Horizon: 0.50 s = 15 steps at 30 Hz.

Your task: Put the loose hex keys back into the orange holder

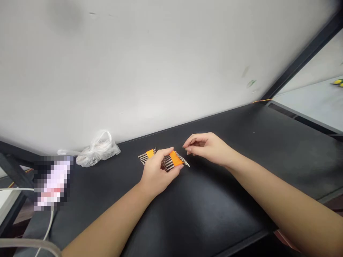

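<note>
My left hand (158,173) is closed around a set of metal hex keys (170,162) held in an orange holder (176,158), lying low over the black tabletop (214,200). The keys' ends stick out left of my hand, with a second orange band (150,153) showing there. My right hand (207,148) hovers just right of the set, fingers curled in a loose pinch near the keys' right tips; I cannot make out anything between its fingertips.
A crumpled clear plastic bag (98,149) lies at the back left against the white wall (134,64). A blurred-out object (52,182) and a white cable (49,221) sit at the left edge. A dark frame post (302,57) rises at the right.
</note>
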Available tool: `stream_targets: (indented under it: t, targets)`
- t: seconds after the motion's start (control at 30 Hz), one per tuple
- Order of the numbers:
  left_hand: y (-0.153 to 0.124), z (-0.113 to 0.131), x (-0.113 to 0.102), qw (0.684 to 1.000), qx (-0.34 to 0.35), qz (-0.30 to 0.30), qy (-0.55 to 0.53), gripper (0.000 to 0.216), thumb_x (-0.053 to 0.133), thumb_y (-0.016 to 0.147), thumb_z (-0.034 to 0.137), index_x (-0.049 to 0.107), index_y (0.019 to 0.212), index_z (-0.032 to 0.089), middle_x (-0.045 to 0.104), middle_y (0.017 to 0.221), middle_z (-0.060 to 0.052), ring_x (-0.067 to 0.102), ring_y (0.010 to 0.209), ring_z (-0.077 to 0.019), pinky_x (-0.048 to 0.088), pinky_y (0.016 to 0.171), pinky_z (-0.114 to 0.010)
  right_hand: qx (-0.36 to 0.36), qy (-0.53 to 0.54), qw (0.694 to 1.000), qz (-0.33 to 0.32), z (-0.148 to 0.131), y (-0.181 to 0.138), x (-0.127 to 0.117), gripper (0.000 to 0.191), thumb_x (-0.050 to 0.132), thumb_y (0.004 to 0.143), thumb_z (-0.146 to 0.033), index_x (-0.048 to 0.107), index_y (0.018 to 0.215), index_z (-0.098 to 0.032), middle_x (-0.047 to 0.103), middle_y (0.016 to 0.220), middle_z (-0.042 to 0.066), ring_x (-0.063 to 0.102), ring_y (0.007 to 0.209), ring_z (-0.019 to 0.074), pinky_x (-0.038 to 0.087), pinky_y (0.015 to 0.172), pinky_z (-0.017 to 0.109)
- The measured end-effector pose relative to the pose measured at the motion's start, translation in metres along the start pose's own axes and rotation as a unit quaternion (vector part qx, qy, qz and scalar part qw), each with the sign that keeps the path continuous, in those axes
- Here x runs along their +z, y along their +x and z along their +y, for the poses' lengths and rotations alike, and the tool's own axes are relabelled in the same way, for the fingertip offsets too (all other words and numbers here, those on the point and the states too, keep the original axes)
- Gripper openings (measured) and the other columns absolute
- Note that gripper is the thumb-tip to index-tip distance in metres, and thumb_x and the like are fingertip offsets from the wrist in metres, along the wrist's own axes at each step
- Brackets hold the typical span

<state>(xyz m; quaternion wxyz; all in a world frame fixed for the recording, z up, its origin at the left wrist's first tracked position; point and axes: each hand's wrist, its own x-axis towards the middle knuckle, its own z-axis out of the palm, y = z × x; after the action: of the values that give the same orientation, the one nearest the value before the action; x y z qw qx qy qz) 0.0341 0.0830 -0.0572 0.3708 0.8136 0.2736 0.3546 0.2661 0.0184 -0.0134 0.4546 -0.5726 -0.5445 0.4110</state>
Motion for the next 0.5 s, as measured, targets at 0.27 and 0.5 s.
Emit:
stream_targets:
  t: [0.27, 0.5]
  targets:
    - [0.002, 0.004, -0.002, 0.999, 0.034, -0.007, 0.015, 0.053, 0.081, 0.082, 0.031, 0.06, 0.13, 0.026, 0.075, 0.116, -0.005, 0.075, 0.1, -0.0216, 0.062, 0.09, -0.035, 0.007, 0.164, 0.986, 0.017, -0.003, -0.002, 0.023, 0.025, 0.083, 0.079, -0.039, 0.082, 0.093, -0.019, 0.075, 0.083, 0.006, 0.067, 0.075, 0.0181, 0.056, 0.074, 0.034]
    - [0.003, 0.008, -0.002, 0.999, 0.038, -0.007, 0.015, 0.052, 0.079, 0.083, 0.029, 0.061, 0.131, 0.027, 0.075, 0.118, -0.004, 0.074, 0.104, -0.0227, 0.061, 0.094, -0.037, 0.017, 0.212, 0.977, 0.021, -0.001, -0.001, 0.039, 0.026, 0.08, 0.083, -0.045, 0.082, 0.085, -0.019, 0.073, 0.085, 0.005, 0.06, 0.075, 0.0159, 0.051, 0.071, 0.032]
